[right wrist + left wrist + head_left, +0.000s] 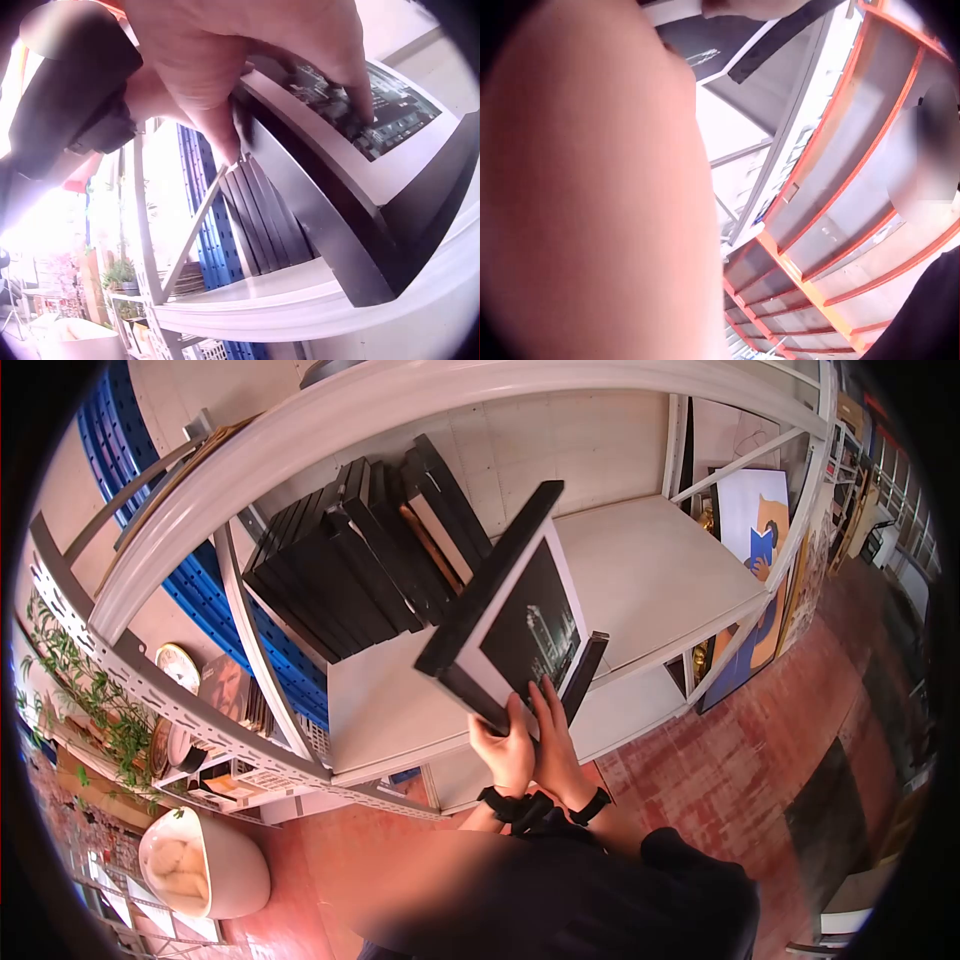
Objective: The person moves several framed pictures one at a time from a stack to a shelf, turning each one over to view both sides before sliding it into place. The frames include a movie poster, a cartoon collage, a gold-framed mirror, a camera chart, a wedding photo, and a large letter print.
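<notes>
A deep black picture frame [490, 585] with a white mat and a dark night-city photo [535, 620] is tilted over the front of a white shelf. My left hand [505, 755] grips its lower edge, with the thumb on the front side and fingers around the rim. Just beside it, my right hand [558, 745] holds the same frame, fingers lying across the photo. The right wrist view shows the frame's black outer side [315, 202] below the right hand [255, 45], with a fingertip over the picture. A large blurred forearm fills the left wrist view's left half.
Several black frames [320, 565] lean in a row at the left of the shelf [640, 575]. A white curved rail [450, 405] crosses above. Blue perforated metal [215, 595], plants [110, 700] and a white tub chair [235, 865] lie left. A colourful painting [755, 520] stands right.
</notes>
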Available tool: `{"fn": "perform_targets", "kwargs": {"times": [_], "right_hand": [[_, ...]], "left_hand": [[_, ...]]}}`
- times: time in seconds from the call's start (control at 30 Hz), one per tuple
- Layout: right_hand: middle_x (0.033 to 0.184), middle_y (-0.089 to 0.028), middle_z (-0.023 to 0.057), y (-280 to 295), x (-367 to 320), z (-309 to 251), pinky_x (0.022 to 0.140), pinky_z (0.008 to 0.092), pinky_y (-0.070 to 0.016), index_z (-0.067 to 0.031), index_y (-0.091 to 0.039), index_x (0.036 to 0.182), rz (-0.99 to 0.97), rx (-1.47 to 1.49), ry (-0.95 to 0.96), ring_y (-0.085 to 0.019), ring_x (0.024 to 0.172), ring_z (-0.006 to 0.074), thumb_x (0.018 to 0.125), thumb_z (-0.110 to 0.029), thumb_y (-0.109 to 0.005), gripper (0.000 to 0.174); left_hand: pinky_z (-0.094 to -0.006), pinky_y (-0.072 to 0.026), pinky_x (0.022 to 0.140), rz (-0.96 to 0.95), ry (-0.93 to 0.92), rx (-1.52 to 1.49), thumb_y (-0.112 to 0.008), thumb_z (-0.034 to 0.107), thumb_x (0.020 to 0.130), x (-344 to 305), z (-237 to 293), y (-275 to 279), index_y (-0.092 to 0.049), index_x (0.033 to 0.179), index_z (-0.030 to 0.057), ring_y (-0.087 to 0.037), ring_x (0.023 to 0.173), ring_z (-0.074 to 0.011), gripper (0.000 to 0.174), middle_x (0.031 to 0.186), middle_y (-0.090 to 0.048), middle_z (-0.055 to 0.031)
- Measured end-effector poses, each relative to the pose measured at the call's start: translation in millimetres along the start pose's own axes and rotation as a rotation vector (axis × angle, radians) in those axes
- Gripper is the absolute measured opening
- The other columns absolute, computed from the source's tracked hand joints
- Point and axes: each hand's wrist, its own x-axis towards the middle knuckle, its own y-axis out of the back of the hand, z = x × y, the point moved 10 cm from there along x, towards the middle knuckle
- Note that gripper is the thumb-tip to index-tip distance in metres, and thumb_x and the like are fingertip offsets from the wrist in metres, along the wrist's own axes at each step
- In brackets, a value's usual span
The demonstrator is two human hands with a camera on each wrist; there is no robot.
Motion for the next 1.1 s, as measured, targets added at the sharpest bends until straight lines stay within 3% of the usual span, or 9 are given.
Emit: {"fn": "perform_targets", "kwargs": {"times": [0.2,0.27,0.33,0.37,0.53,0.7,0.83,0.97,1.1], "right_hand": [[0.145,-0.018,0.0274,19.1,15.5,34.4,0.11,0.0439,-0.0202,0.0073,-0.018,0.139,0.074,-0.044,-0.039,-0.014,0.136,0.0412,0.079,-0.021,-0.064,0.081],[0.143,-0.026,0.0256,21.9,29.7,41.5,0.107,0.0402,-0.0289,0.0056,-0.019,0.14,0.118,-0.058,-0.023,-0.026,0.134,0.0372,0.077,-0.012,-0.062,0.077],[0.117,-0.053,0.0231,60.2,39.0,37.9,0.088,0.055,-0.0387,-0.001,-0.052,0.111,0.561,0.746,0.053,-0.049,0.109,0.0398,0.087,-0.028,-0.05,0.036],[0.135,-0.039,0.0213,36.0,49.8,83.9,0.097,0.0332,-0.0395,0.0033,-0.021,0.14,0.22,0.461,0.017,-0.042,0.125,0.0291,0.073,0.0,-0.057,0.076],[0.097,-0.058,0.0074,38.9,119.0,171.2,0.078,0.0294,-0.0468,0.0021,-0.043,0.121,0.2,0.412,-0.04,-0.055,0.087,0.0156,0.072,0.004,-0.057,0.051],[0.08,-0.058,0.0052,24.9,202.1,231.3,0.061,0.0298,-0.0477,0.0009,-0.053,0.102,0.031,0.388,-0.143,-0.056,0.07,0.0129,0.072,-0.003,-0.061,0.031],[0.082,-0.06,0.0081,3.5,250.7,243.8,0.069,0.0308,-0.0467,0.0021,-0.055,0.103,-0.152,0.356,-0.316,-0.057,0.076,0.0168,0.07,-0.008,-0.062,0.035],[0.079,-0.06,0.0069,-12.7,288.6,215.4,0.069,0.0316,-0.0475,0.002,-0.053,0.097,-0.154,0.202,-0.201,-0.057,0.075,0.0171,0.073,-0.008,-0.062,0.028],[0.117,-0.058,0.0165,-67.0,316.7,258.1,0.095,0.0339,-0.04,-0.0016,-0.048,0.126,-0.379,0.252,-0.225,-0.053,0.111,0.0264,0.071,-0.014,-0.064,0.059]], "left_hand": [[-0.0328,-0.0452,0.084,-0.366,-0.029,0.065,-0.073,0.011,0.076,-5.3,-10.6,-62.4,-0.038,0.122,-0.0053,-0.056,0.097,-0.0208,0.06,0.105,-0.057,-0.015],[-0.0341,-0.0415,0.09,-0.531,-0.036,0.125,-0.076,0.018,0.075,-6.1,-10.5,-81.2,-0.032,0.126,-0.0048,-0.05,0.105,-0.0226,0.072,0.113,-0.049,-0.0163],[-0.0371,-0.0376,0.099,-0.787,-0.006,0.184,-0.077,0.023,0.073,-6.8,-18.7,-101.0,-0.018,0.138,-0.0039,-0.042,0.121,-0.032,0.092,0.13,-0.04,-0.0257],[-0.0384,-0.0354,0.102,-0.865,-0.091,0.215,-0.077,0.024,0.073,-6.0,-15.2,-108.4,-0.011,0.142,-0.0027,-0.038,0.127,-0.0353,0.099,0.136,-0.035,-0.029],[-0.0401,-0.0248,0.109,-0.927,-0.227,0.504,-0.071,0.014,0.078,8.8,15.9,-73.0,-0.011,0.144,0.0003,-0.027,0.135,-0.035,0.09,0.144,-0.027,-0.0238],[-0.0399,-0.0309,0.106,-0.603,-0.197,0.643,-0.067,0.008,0.08,47.5,15.1,38.4,-0.029,0.137,-0.0003,-0.036,0.129,-0.0308,0.068,0.137,-0.038,-0.0209],[-0.0361,-0.0402,0.097,-0.344,0.038,0.618,-0.061,0.004,0.084,37.7,-17.9,169.3,-0.034,0.131,0.0006,-0.046,0.118,-0.0252,0.055,0.131,-0.042,-0.0156],[-0.0297,-0.048,0.081,-0.077,0.298,0.76,-0.061,0.01,0.086,-49.2,-71.6,324.3,-0.036,0.128,0.0053,-0.056,0.098,-0.0202,0.05,0.117,-0.052,-0.0136],[-0.0388,-0.0509,0.07,0.174,0.522,0.899,-0.071,0.02,0.079,-230.4,-145.3,538.0,-0.037,0.129,0.0082,-0.057,0.092,-0.0263,0.062,0.112,-0.055,-0.0173]]}}
